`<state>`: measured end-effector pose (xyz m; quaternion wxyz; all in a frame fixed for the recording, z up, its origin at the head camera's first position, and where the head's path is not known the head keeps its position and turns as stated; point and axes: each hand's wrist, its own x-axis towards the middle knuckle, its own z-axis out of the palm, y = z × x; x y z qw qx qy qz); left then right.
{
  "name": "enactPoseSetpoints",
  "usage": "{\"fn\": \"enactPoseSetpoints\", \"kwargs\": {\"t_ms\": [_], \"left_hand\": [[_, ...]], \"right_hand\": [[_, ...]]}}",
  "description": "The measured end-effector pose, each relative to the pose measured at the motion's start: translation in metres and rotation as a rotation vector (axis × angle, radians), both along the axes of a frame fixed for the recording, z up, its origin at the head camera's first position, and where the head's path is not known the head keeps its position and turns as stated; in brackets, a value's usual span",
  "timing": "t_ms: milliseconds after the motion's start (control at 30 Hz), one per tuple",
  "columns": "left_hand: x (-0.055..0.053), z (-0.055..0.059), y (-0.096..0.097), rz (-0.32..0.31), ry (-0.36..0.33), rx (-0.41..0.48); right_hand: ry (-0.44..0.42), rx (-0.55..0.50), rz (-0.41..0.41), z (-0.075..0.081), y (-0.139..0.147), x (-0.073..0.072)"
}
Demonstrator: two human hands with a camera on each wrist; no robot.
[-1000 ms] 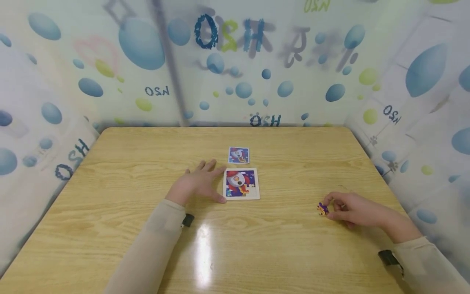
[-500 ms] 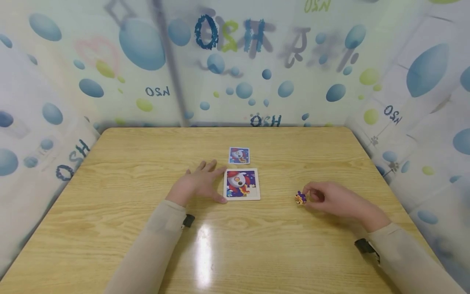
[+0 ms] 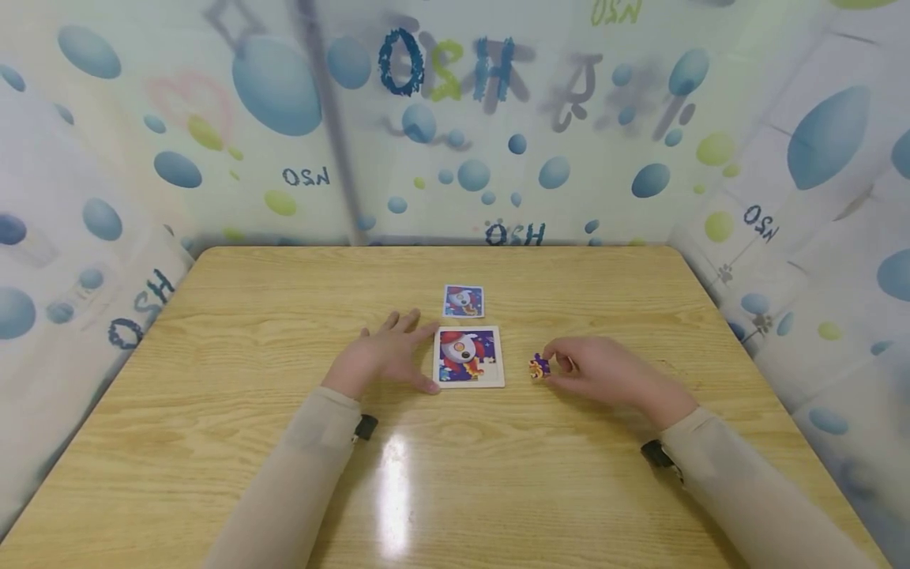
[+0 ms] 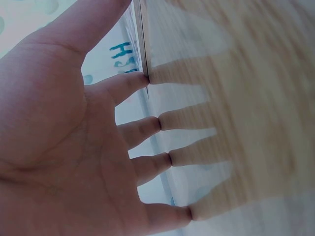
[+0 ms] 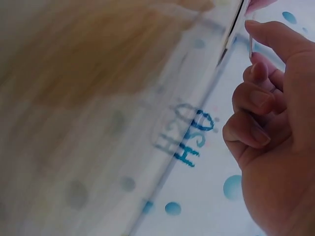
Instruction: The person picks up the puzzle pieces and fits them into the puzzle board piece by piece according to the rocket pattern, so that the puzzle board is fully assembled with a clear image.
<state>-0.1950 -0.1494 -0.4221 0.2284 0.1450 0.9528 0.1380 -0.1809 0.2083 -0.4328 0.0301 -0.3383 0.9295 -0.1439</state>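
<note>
My left hand (image 3: 387, 353) rests spread on the table, thumb and index fingertip at the left edge of a white-framed jigsaw puzzle (image 3: 467, 356) with a rocket picture. In the left wrist view the fingertips (image 4: 165, 160) touch the tabletop. A bare pale gap shows at the puzzle's lower right corner. Between thumb and index finger, my right hand (image 3: 604, 370) pinches a purple and orange puzzle piece (image 3: 539, 367), just right of the frame. The right wrist view shows that piece (image 5: 251, 45) edge-on, a thin strip above the table, with the other fingers curled.
A small picture card (image 3: 464, 301) with the same rocket design lies just behind the puzzle. The wooden table (image 3: 284, 292) reaches back to a patterned curtain (image 3: 469, 118), which also hangs at both sides.
My right hand has moved left across the table with the puzzle piece, from the right side to near the frame. The left hand and the puzzle have stayed in place.
</note>
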Motion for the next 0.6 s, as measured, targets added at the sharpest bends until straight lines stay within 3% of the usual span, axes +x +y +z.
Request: {"fn": "enactPoseSetpoints", "kwargs": {"t_ms": [200, 600], "left_hand": [[0.000, 0.000, 0.000, -0.003, 0.001, -0.008], [-0.001, 0.001, 0.000, -0.007, 0.000, -0.008]], "right_hand": [[-0.005, 0.014, -0.012, 0.003, -0.023, -0.005], [-0.034, 0.075, 0.066, 0.004, -0.065, -0.010]]}}
